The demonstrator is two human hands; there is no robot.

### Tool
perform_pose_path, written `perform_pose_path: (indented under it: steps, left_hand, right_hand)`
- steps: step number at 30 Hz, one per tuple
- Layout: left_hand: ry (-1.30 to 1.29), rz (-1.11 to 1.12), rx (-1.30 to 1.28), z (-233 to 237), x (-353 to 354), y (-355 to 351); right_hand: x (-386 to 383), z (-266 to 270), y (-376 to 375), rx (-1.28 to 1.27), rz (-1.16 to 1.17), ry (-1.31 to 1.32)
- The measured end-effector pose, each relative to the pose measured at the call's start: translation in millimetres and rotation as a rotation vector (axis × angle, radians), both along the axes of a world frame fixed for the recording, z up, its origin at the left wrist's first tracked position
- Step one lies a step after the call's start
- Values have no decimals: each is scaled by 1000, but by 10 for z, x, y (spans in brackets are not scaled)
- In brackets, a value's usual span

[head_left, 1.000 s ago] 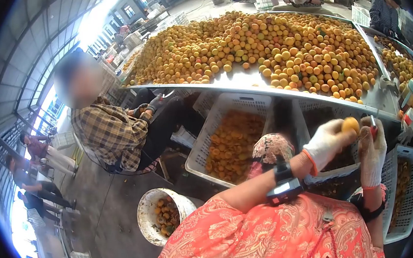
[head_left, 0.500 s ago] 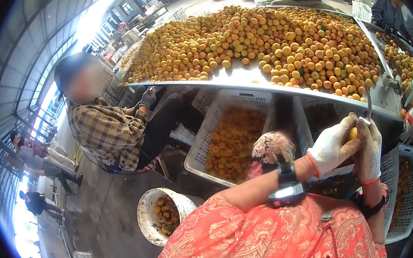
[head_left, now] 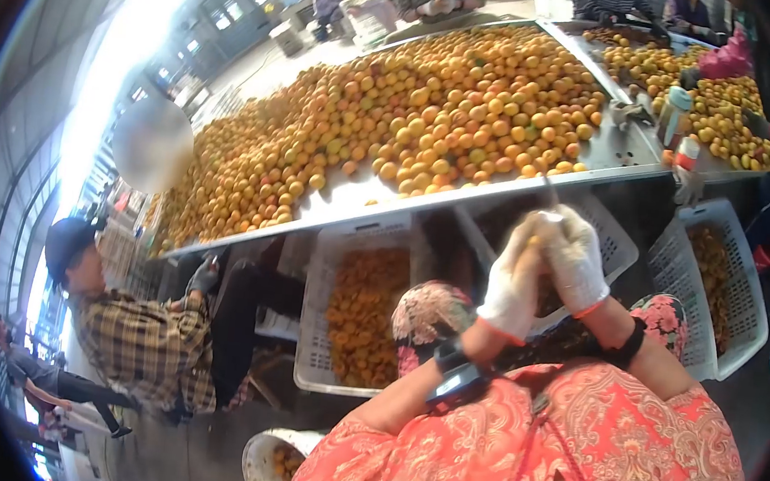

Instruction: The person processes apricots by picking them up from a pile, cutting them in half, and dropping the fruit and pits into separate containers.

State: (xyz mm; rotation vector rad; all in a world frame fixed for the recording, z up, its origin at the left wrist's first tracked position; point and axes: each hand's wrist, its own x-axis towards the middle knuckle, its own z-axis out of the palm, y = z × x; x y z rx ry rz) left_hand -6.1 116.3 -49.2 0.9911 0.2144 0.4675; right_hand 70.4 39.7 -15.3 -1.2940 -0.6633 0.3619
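Observation:
Gloved in white, my left hand [head_left: 513, 284] is closed round an orange fruit [head_left: 533, 242], of which only a small part shows. My right hand [head_left: 577, 262], also in a white glove, presses against it and grips a thin metal tool [head_left: 550, 193] pointing up toward the table edge. Both hands are somewhat blurred, above my lap. Just beyond them is a metal table [head_left: 388, 206] heaped with orange-yellow fruits [head_left: 451, 118].
Below the table stand a white crate of fruit pieces [head_left: 309, 325] and another crate at right [head_left: 754, 314]. A white bucket [head_left: 257, 472] is at lower left. A person in a plaid shirt [head_left: 152, 344] sits left. Bottles [head_left: 673, 115] stand at the table's right; other people are beyond.
The view has turned, so table and crates appear shifted left and tilted. My hands, still together, appear farther left and lower in the picture.

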Motion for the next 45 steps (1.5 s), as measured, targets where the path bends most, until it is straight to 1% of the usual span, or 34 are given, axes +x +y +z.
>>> perform_pose_path:
  steps: [2, 3, 4, 6, 7, 8, 10, 11, 12, 13, 14, 15, 16, 17, 18, 20, 21, 22, 24, 25, 26, 28, 29, 30, 32, 33, 35, 36, 38, 39, 41, 45]
  left_hand:
    - [24, -11, -25, 78, -34, 0]
    - [26, 43, 35, 103, 3, -24]
    - [20, 21, 42, 138, -9, -25]
    - [230, 25, 108, 204, -73, -11]
    - [330, 84, 57, 164, -32, -27]
    - [362, 54, 56, 139, -45, 14]
    - [325, 109, -21, 131, 2, -31]
    - [347, 68, -121, 151, -4, -86]
    - [365, 49, -224, 283, -49, -137]
    - [135, 21, -309, 66, -14, -136]
    - [151, 43, -282, -141, 21, -77]
    - [56, 70, -165, -465, 90, -11]
    - [5, 105, -161, -493, 119, -49]
    - [-28, 143, -276, -324, 85, -129]
    - [-34, 131, -327, -329, 120, -145]
    - [2, 80, -403, -317, 78, -97]
    - [24, 98, -411, -251, 10, -105]
    - [60, 88, -418, -157, -62, -98]
    - [-22, -56, -608, -49, -117, -184]
    - [11, -55, -724, 35, -95, -187]
    - [121, 13, -580, 139, -141, -230]
    - [183, -11, -606, 63, -121, -219]
    - [73, -104, -662, -131, -39, -171]
    - [121, -93, -558, -33, -131, -188]
    - [378, -87, -498, 37, -243, -138]
    - [383, -80, -504, 118, -221, -165]
    - [410, 79, -801, 287, -154, -258]
    - [415, 81, -806, 277, -197, -259]
    - [467, -39, -463, 262, -306, -243]
    - [471, -46, -462, 258, -298, -231]
    - [560, -104, -483, 260, -281, -214]
    - [527, -75, -445, 276, -287, -223]
  right_hand:
    - [-9, 15, 15, 12, 0, 44]
    - [4, 8, 24, 44, 20, 76]
    - [19, 6, 13, 25, 11, 59]
    - [18, -6, -12, -26, -61, -79]
    - [-8, 6, -29, -81, -120, -144]
    - [-17, 64, -81, -223, -194, -309]
    - [-43, 94, -105, -276, -237, -466]
    - [-63, 119, -120, -278, -274, -491]
    - [-87, 125, -107, -272, -290, -518]
    - [-59, 19, -61, -253, -294, -503]
    - [-76, 22, -30, -175, -235, -420]
    - [-79, -2, 12, -164, -194, -356]
    - [-42, -135, 96, -102, -214, -366]
    - [-141, -40, 119, -78, -170, -234]
    - [-94, -32, 86, -226, -166, -331]
    - [-197, 9, 120, -247, -169, -392]
    - [-203, -43, 142, -228, -175, -473]
    - [-268, 59, 150, -242, -227, -600]
    - [-225, 56, 63, -243, -178, -703]
    - [-197, 69, 31, -298, -154, -726]
    - [-175, -15, 74, -234, -230, -794]
    - [-186, -21, 57, -230, -182, -693]
    - [-168, -57, 53, -238, -170, -730]
    - [-195, -48, 38, -232, -128, -682]
    - [-209, -29, 35, -218, -107, -746]
    - [-212, -35, 39, -220, -99, -740]
    - [-211, -63, 28, -203, -60, -758]
    - [-203, -76, 17, -208, -57, -753]
    - [-178, -95, -11, -197, -46, -796]
    - [-160, -94, -22, -200, -52, -793]
    - [-134, -77, -51, -155, -18, -836]
    - [-69, -56, -55, -116, 40, -911]
